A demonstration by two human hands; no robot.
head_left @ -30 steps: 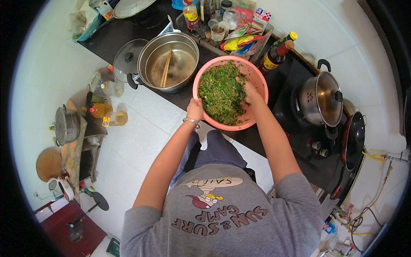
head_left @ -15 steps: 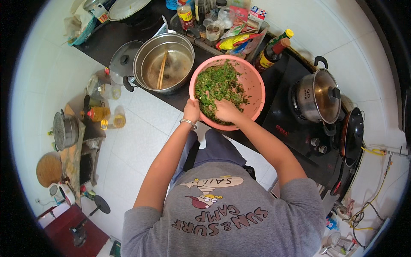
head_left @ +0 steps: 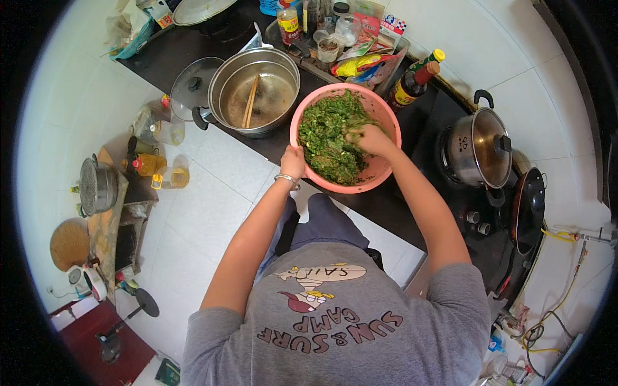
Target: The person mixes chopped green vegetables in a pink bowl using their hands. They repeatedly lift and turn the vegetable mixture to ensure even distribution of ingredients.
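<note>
A pink basin (head_left: 391,116) holds a mixture of finely chopped greens (head_left: 329,138) with brownish bits in it. My left hand (head_left: 293,162) grips the basin's near-left rim, the thumb over the edge. Inside the basin, on the right side of the greens, is my right hand (head_left: 372,139). Its fingers are curled into the mixture, and their tips are blurred and partly covered by it. Left of the basin stands a steel pot (head_left: 219,93) with a pair of wooden chopsticks (head_left: 251,103) leaning in it.
A glass lid (head_left: 187,96) lies beside the pot. Dark sauce bottles (head_left: 407,87) stand just behind the basin's right side, near a tray of seasonings (head_left: 312,64). To the right, a lidded steel pot (head_left: 467,145) sits on the black stove (head_left: 438,193).
My right hand has moved right and slightly away from me through the greens, which now lie heaped differently. The left hand still holds the rim. The whole view has shifted slightly.
</note>
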